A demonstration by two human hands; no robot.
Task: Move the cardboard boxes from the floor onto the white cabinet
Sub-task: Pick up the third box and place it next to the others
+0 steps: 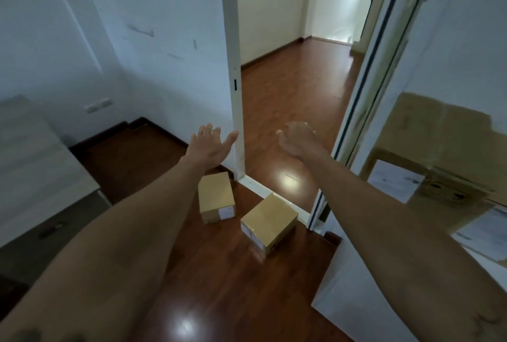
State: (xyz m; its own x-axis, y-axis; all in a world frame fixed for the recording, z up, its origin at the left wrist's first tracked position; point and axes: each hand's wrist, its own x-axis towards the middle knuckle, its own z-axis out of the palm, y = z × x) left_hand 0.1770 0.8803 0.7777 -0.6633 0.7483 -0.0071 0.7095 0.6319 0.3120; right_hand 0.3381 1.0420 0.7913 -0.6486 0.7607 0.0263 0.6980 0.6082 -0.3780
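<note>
Two small cardboard boxes lie on the wooden floor by the doorway: one box (pixel 216 196) on the left, a second box (pixel 267 221) to its right, turned at an angle. Both arms stretch forward above them. My left hand (pixel 210 142) is open with fingers spread and holds nothing. My right hand (pixel 296 138) is also open and empty. The white cabinet (pixel 354 284) stands at the right; on its top lie larger cardboard boxes (pixel 439 149) with white labels.
A white door frame post (pixel 235 89) rises between my hands, with an open doorway to a hallway beyond. A sliding door edge (pixel 365 111) leans at the right. A light desk or counter (pixel 33 155) with dark drawers stands at the left.
</note>
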